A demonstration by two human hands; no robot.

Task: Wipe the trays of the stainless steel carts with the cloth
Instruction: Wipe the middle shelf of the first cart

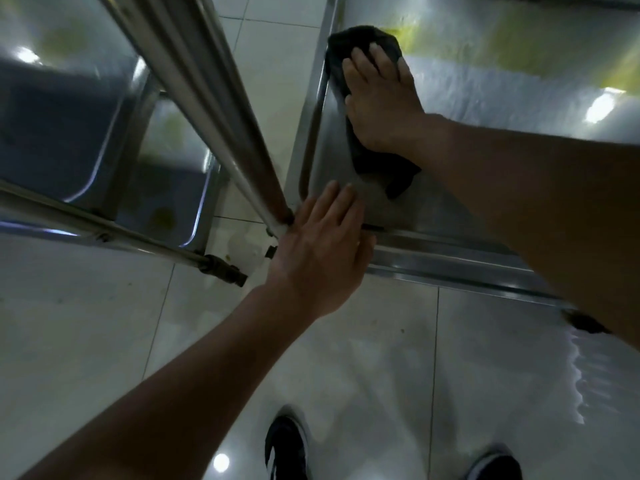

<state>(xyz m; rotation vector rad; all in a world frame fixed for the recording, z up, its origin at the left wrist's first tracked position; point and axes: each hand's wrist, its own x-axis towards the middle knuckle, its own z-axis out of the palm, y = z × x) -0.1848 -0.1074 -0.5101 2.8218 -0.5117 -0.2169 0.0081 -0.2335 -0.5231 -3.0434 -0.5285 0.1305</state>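
Right hand (381,98) presses flat, fingers straight, on cloth (367,157) at tray (450,209) left edge. Left hand (322,251) open, bracing the corner. Keep palm pressure even, overlap strokes, work into rim.

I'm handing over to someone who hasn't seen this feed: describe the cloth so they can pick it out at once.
Find the steel cart tray on the right of the view, then go to its far left corner by the raised rim. The cloth lies flat there under the right hand, whose straight fingers press it down. It is the only dark, soft thing on the shiny metal.
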